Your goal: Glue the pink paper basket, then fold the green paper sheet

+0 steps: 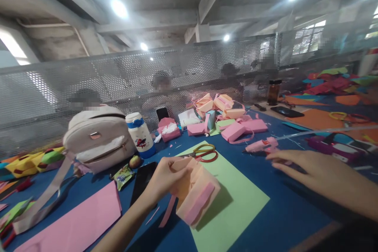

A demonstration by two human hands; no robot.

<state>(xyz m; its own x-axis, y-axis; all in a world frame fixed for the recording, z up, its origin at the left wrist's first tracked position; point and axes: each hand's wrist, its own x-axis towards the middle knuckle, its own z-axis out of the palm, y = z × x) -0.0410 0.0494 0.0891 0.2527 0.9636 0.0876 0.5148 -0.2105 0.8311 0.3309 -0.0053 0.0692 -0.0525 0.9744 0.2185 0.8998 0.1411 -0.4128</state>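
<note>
My left hand (pixel 169 175) is closed, pinching the upper edge of a small peach paper bag (pixel 203 195). A pink band runs along the bag's side, and a thin pink strip dangles at its left. The bag is held tilted over a light green paper sheet (pixel 236 201). On the right, my right hand (pixel 304 167) has its fingers stretched out and apart beside a pink glue gun (pixel 262 145). Its fingertips are at the gun's handle; whether they touch it I cannot tell. Scissors (pixel 205 152) with yellow and red handles lie on the green sheet.
Pink card (pixel 76 220), a dark phone (pixel 143 183), a snack packet (pixel 123 176), a white backpack (pixel 99 138) and a bottle (pixel 141 136) lie or stand left. Paper bags (pixel 224 104) are piled behind. A purple device (pixel 339 147) lies right. A perforated metal screen (pixel 183 75) bounds the table.
</note>
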